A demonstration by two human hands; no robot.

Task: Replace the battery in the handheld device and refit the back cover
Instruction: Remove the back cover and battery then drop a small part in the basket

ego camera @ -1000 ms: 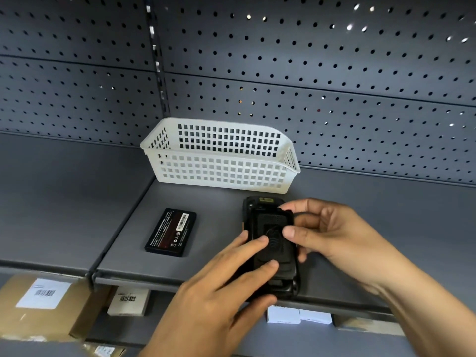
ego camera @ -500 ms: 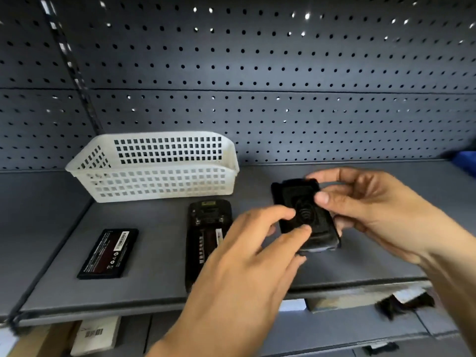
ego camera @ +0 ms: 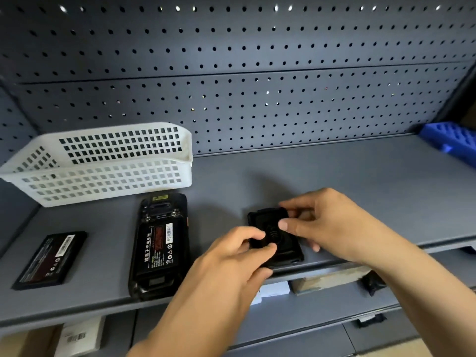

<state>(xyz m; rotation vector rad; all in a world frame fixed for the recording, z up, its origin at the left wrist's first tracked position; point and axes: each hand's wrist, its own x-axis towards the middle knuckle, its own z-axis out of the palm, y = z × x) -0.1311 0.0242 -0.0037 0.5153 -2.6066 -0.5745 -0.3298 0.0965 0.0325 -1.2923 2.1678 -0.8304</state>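
The black handheld device [ego camera: 159, 247] lies face down on the grey shelf [ego camera: 347, 181], its back open with a labelled battery seated in the bay. To its right, the black back cover [ego camera: 279, 243] rests at or just above the shelf near the front edge. My left hand [ego camera: 231, 261] pinches the cover's near-left side; my right hand [ego camera: 324, 225] grips its far-right side with thumb on top. A second loose black battery [ego camera: 50, 260] lies flat at the left of the shelf.
A white perforated plastic basket [ego camera: 108, 163] stands behind the device against the pegboard wall. A blue plastic tray [ego camera: 453, 143] sits at the far right. Cardboard boxes and labelled packets fill the lower shelf [ego camera: 322, 282].
Both hands lifted the back cover off the device and carried it to the right, down toward the shelf. The battery in the device's bay is now exposed. The camera view shifted right.
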